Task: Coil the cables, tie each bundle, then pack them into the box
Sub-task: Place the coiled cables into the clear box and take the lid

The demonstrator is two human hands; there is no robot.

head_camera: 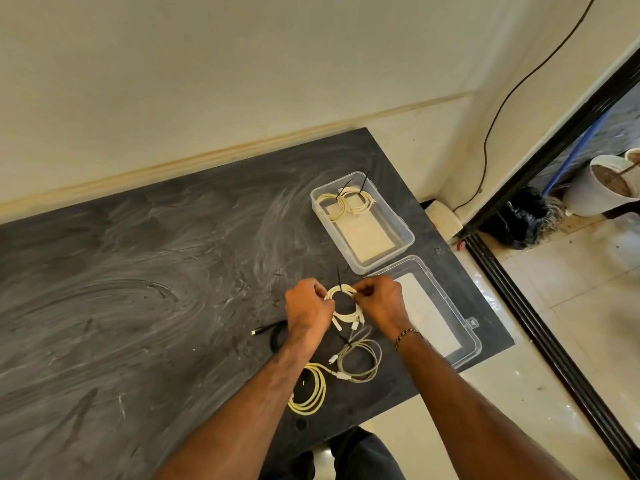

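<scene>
While both hands pinched the white coil (343,306) just above the table (138,271), left hand (306,306) and right hand (379,301) each gripped one side, black tie (338,277) standing up between them. Step judged: tying. Next likely cinching it, then carrying it to the box (398,220) far right, where two bundles (346,204) lay. Grey coil (360,363) and yellow coil (311,393) waited nearer.

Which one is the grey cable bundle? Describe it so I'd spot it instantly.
Start at the dark table's near edge, just below the two hands. The grey cable bundle lies there, right of the yellow coil. It alone is grey; its neighbours are yellow, cream and black.
</scene>
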